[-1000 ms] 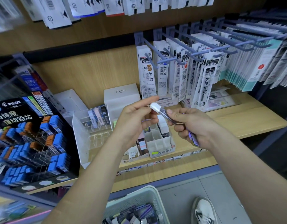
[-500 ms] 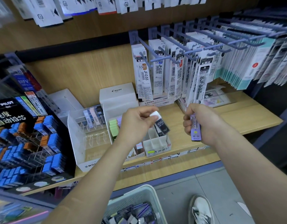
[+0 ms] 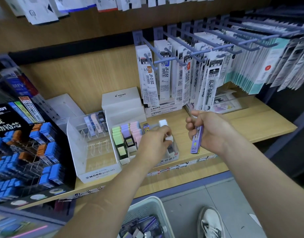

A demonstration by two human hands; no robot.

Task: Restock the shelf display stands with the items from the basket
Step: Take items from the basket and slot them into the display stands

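1. Found the left hand (image 3: 154, 143) curled on a white-capped lead case (image 3: 169, 140), fingertips pinching its cap, the body already down in a near slot of the white divided stand (image 3: 171, 158) on the shelf (image 3: 242, 127).
2. Judged the grip from above as purposeful: keeps the case upright, feeds it straight between the dividers and spares the pastel cases (image 3: 125, 133) just to the left.
3. Found the right hand (image 3: 211, 131) closed round purple lead cases (image 3: 196, 141), held upright just right of the stand and clear of it (judged a ready reserve for the next slots, saving a reach down to the basket (image 3: 144, 210)).
4. Noted a second white-capped case (image 3: 163, 122) standing in a far slot of the same stand, apart from the left hand.
5. Located the basket low and near, below the shelf edge, with more cases inside; cut off by the bottom edge of the view, hence no count of stock.
6. Unable to see the lower end of the pinched case or the slot floor, both hidden behind the left hand; seated or not, cannot tell.
7. Unable to count the purple cases with confidence: possibly two or three, overlapped and blurred.
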